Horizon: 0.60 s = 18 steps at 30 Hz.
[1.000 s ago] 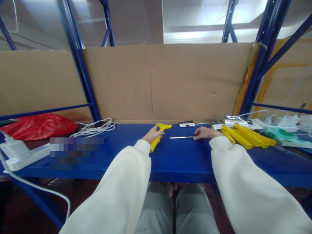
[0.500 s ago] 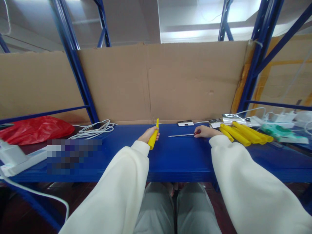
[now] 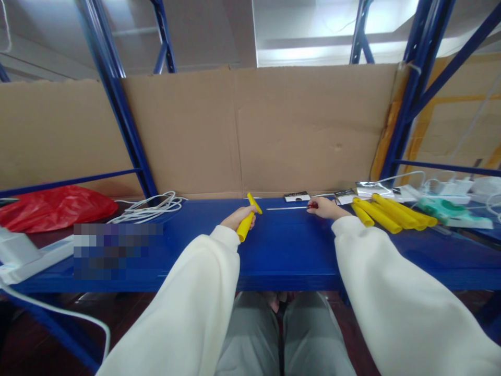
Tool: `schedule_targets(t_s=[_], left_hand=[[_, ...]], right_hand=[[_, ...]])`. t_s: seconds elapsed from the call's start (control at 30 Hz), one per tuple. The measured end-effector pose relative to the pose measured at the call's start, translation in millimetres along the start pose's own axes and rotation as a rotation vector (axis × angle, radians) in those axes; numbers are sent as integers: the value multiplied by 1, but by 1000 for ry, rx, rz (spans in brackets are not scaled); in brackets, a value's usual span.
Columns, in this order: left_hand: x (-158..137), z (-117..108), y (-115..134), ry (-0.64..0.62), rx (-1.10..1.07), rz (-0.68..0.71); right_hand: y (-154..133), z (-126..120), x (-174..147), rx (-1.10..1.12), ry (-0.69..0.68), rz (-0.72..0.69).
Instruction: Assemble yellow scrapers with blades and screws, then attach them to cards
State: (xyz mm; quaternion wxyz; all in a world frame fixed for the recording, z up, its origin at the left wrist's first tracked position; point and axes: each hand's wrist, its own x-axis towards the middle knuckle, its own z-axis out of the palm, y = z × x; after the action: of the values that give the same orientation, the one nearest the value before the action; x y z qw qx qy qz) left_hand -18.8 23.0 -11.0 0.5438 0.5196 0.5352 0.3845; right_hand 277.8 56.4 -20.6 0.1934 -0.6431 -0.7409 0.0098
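Observation:
My left hand (image 3: 239, 216) is closed round a yellow T-shaped plastic tool (image 3: 245, 228). Its thick round handle points down toward me, and its narrow crosspiece sticks out above the fingers. In my right hand (image 3: 323, 207) is a screwdriver (image 3: 287, 209) with a dark red handle, mostly covered by the fingers. The long thin metal shaft points left, toward the yellow tool, with a gap between them. Both hands are over the blue table (image 3: 289, 250).
Several yellow tubular handles (image 3: 385, 216) lie right of my right hand, near a green-and-white item (image 3: 442, 209). Small black-and-white packets (image 3: 296, 197) sit along the back by the cardboard wall (image 3: 274, 130). A coiled white cable (image 3: 156, 206), red bag (image 3: 58, 209) and power strip (image 3: 43, 261) are left.
The yellow tool has turned in my left hand, so its crosspiece now shows broadside. My right hand has moved slightly left and away from me with the screwdriver.

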Motion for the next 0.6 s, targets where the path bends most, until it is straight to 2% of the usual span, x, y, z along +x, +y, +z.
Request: schedule_targets(t_s=[0.3,0.6], left_hand=[[1,7,-1,14,94,67],[0,13,-3,-5,179,120]], right_hand=[[-16,-7,-9,-22,32,55],[-23,-5,-11,-18,59,16]])
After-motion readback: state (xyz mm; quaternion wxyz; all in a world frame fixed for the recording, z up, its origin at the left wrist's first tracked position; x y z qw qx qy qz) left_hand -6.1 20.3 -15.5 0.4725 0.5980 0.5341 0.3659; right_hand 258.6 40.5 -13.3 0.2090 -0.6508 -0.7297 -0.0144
